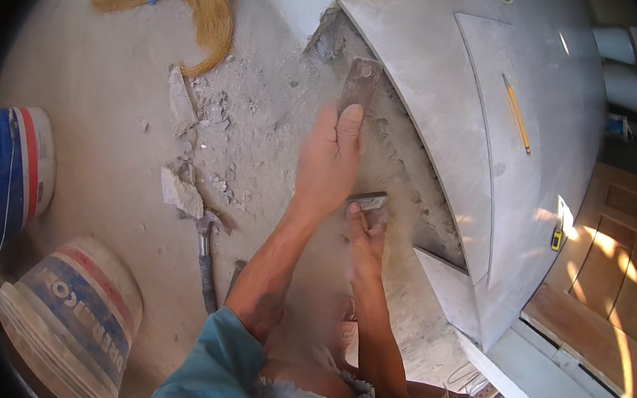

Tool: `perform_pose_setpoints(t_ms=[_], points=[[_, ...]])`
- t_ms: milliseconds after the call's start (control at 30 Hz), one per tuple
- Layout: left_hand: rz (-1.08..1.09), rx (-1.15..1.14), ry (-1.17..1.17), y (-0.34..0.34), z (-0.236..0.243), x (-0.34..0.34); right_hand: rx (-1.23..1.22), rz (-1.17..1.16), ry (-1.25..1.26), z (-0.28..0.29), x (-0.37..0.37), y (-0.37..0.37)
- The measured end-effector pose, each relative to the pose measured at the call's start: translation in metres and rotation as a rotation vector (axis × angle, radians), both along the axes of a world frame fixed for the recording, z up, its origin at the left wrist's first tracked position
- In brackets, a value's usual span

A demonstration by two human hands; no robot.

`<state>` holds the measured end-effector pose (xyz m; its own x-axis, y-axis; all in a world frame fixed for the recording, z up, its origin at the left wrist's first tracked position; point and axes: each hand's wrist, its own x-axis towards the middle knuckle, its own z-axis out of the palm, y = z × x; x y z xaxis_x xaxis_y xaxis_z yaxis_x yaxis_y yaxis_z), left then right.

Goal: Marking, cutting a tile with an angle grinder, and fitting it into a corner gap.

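Observation:
My left hand (330, 158) is closed round a flat, dusty brown bar (361, 83), its thumb laid along the top. The bar reaches over the rough broken strip of mortar (407, 154) beside the grey tiles. Nearer to me, my right hand (367, 238) grips a small flat grey piece with a pale edge (368, 200); its exact kind is unclear. On the floor to the left lies a claw hammer (206, 265) with a dark wrapped handle, its head against a broken mortar chunk (181, 192).
Large grey tiles (425, 52) cover the right side, with a yellow pencil (517, 114) and a small yellow-and-black tool (557, 238) on them. Two buckets (85, 315) (42, 165) stand at left. A straw broom (199, 3) lies at far left, near rubble (215, 116). A wooden door (619, 266) is at right.

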<state>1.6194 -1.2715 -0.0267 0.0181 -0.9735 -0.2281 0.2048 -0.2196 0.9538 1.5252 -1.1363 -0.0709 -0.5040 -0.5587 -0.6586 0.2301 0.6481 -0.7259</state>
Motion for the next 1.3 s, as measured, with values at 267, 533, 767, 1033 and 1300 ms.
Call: perform_pose_setpoints(t_ms=[267, 533, 767, 1033, 1300], points=[[0.116, 0.008, 0.066, -0.003, 0.001, -0.015, -0.325, -0.191, -0.463, -0.009, -0.017, -0.010], [0.143, -0.025, 0.054, 0.008, -0.002, -0.038, -0.320, -0.334, -0.531, -0.003, -0.028, -0.009], [0.220, -0.100, -0.087, -0.009, -0.011, -0.026, -0.308, -0.328, -0.553, -0.017, -0.002, -0.047], [0.198, -0.221, -0.238, -0.022, -0.023, -0.026, -0.262, -0.448, -0.683, -0.038, 0.003, -0.051], [0.202, -0.184, -0.044, -0.039, -0.026, -0.031, -0.326, -0.484, -0.597, -0.032, -0.002, -0.063]])
